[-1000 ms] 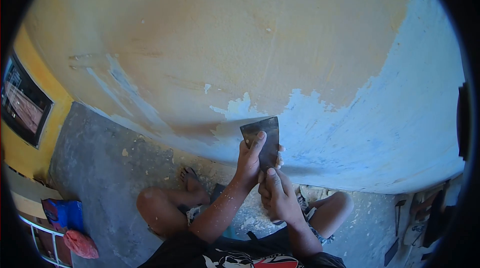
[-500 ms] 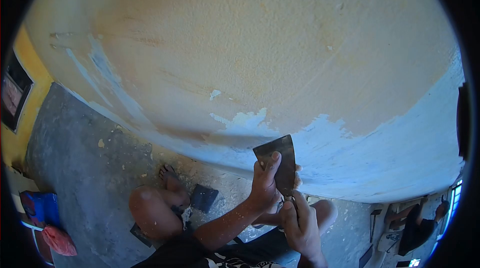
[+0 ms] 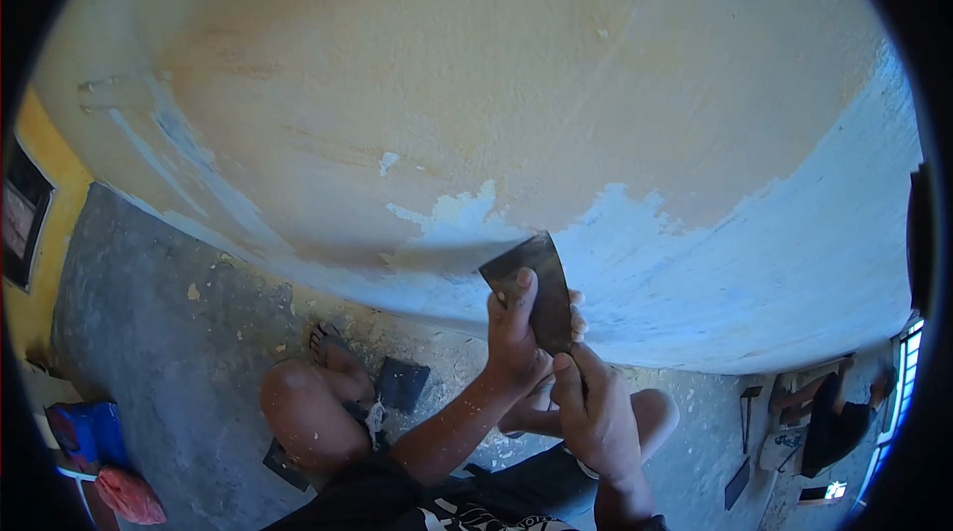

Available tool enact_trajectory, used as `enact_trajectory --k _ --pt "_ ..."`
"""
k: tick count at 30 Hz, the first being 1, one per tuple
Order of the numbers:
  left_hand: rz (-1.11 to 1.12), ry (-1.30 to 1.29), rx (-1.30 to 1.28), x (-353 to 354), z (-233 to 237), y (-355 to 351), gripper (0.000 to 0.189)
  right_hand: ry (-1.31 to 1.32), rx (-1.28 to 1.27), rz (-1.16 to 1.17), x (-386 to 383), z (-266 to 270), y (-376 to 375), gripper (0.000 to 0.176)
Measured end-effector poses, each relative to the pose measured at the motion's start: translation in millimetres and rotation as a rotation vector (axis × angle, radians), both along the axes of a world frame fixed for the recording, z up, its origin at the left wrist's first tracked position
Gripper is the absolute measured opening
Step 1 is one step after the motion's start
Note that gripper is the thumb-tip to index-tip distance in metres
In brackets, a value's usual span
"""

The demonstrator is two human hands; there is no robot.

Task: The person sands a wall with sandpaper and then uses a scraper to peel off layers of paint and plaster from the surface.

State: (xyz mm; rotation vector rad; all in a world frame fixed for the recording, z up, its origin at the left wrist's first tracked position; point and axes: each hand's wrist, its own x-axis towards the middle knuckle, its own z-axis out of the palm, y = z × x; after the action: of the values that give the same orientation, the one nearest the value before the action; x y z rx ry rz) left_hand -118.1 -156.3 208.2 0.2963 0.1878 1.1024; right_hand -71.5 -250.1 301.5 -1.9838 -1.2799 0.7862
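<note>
A wide dark metal scraper (image 3: 536, 283) is pressed blade-up against the wall (image 3: 476, 84), at the ragged line where yellow paint meets the bare pale-blue layer (image 3: 695, 263). My left hand (image 3: 511, 328) wraps the blade from the left, with its fingers laid flat on the metal. Just below it, my right hand (image 3: 594, 412) grips the scraper's handle. I am squatting, with my left knee (image 3: 298, 397) and right knee (image 3: 650, 412) on either side of my arms.
The grey concrete floor (image 3: 169, 332) is strewn with paint flakes. A dark flat piece (image 3: 402, 382) lies by my sandalled foot (image 3: 328, 342). Blue and red bags (image 3: 99, 462) sit at the lower left. Another person (image 3: 834, 422) crouches at the far right near a window.
The scraper and both hands have moved up the wall and slightly left, from the blue area to the edge of the yellow paint. The view shifted a little as well.
</note>
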Motion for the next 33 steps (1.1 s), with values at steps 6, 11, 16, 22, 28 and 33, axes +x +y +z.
enact_trajectory --k 6,11,16,22,28,33 --pt "-0.016 0.128 -0.046 2.8 8.7 -5.4 0.037 0.059 0.022 0.018 4.2 4.0 -2.4 0.018" --pt "0.047 0.053 0.021 -8.6 4.2 10.7 0.039 -0.058 0.124 0.072 5.3 -11.0 -0.7 0.016" --pt "-0.022 0.041 -0.026 -3.3 -4.8 6.8 0.037 0.016 -0.003 -0.002 -3.2 1.4 4.0 0.018" --pt "-0.038 0.082 0.003 0.6 -5.6 5.7 0.037 -0.073 0.03 0.092 -3.2 -0.8 8.1 0.018" --pt "0.005 -0.204 -0.03 -16.3 -7.6 26.3 0.038 -0.176 0.092 0.173 -9.2 -8.8 27.3 0.018" --pt "-0.094 -0.029 -0.045 3.4 -13.5 6.4 0.04 -0.066 0.025 0.002 -0.1 -10.0 7.4 0.017"
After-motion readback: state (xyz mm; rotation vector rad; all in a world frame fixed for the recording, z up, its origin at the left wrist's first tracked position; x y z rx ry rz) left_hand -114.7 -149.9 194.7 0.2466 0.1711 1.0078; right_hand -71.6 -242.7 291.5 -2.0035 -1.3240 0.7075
